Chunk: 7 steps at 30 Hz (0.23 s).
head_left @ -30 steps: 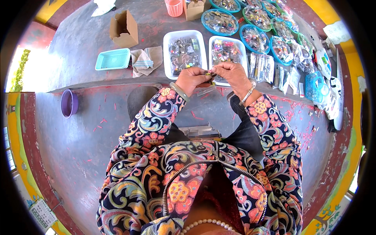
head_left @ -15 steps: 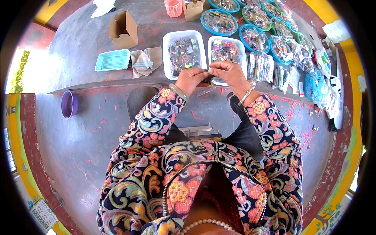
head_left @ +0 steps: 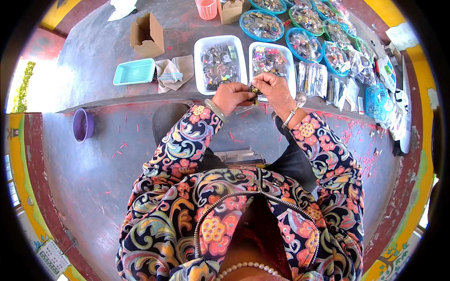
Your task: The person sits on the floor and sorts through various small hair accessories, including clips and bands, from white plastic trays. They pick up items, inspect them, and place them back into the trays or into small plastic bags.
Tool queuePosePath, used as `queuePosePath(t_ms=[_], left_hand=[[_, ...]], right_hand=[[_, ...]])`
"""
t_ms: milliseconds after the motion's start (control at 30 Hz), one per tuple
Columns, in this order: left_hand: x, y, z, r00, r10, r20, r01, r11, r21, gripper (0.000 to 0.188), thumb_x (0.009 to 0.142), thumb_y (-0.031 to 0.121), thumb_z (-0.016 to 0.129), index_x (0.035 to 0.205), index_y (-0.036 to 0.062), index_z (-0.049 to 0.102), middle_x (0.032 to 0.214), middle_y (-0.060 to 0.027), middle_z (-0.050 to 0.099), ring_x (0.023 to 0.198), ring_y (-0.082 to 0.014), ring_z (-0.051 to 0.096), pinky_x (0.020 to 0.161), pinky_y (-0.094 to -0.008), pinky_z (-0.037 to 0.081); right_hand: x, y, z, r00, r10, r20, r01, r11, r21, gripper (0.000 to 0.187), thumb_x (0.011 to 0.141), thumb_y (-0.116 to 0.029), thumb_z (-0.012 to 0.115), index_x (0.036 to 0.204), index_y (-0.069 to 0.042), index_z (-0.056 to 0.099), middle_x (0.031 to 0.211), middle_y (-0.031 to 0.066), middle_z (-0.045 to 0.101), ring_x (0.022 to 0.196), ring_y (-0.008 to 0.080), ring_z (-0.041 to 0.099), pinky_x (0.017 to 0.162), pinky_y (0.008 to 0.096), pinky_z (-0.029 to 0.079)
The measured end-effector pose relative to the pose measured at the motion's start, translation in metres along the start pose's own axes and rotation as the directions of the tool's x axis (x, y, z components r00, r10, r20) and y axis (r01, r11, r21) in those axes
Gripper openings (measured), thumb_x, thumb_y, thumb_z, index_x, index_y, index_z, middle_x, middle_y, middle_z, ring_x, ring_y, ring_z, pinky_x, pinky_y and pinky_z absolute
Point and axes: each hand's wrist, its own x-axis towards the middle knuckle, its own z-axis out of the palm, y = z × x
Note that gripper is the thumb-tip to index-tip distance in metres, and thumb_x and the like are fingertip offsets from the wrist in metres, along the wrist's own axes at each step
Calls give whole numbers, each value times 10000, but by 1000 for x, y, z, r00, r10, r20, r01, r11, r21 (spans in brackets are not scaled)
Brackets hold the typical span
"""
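Both hands meet in front of the two white trays. My left hand (head_left: 230,97) pinches a small dark and yellow-green piece (head_left: 254,96) between thumb and fingers. From the other side my right hand (head_left: 274,92) grips the same piece with bent fingers; its exact kind is too small to make out. Behind my left hand lies the left white tray (head_left: 197,65), holding several small dark parts in clear bags. The right white tray (head_left: 293,70), with pink, yellow and dark small items, is partly hidden by my right hand.
Several round baskets (head_left: 242,29) of bagged items fill the back right. Clear packets (head_left: 313,79) lie right of the trays. Leftward are a grey cloth (head_left: 176,75), a turquoise basket (head_left: 136,72) and a cardboard box (head_left: 149,37). A purple basin (head_left: 83,125) stands on the floor.
My fingers have shifted slightly around the small piece, and more of its yellow-green part now shows. The right hand's grip has turned a little; both arms stay nearly in place.
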Motion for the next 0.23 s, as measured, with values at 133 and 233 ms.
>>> queuePosePath(t_ms=[133, 233], left_hand=[[-1, 1, 1, 998, -37, -59, 28, 990, -138, 180, 784, 51, 580, 913, -75, 576, 844, -108, 595, 718, -153, 596, 666, -224, 509], [7, -11, -9, 993, -65, -103, 33, 958, -285, 206, 792, 56, 569, 963, -59, 561, 880, -119, 590, 744, -183, 600, 664, -240, 515]], right_hand=[[2, -7, -1, 997, 72, -2, -71, 986, 149, 203, 805, -205, 579, 838, -7, 612, 684, -7, 573, 615, 64, 491, 575, 209, 410], [4, -17, -2, 992, 124, -18, -117, 967, 225, 225, 817, -236, 572, 866, -20, 611, 695, -9, 572, 633, 61, 493, 592, 199, 408]])
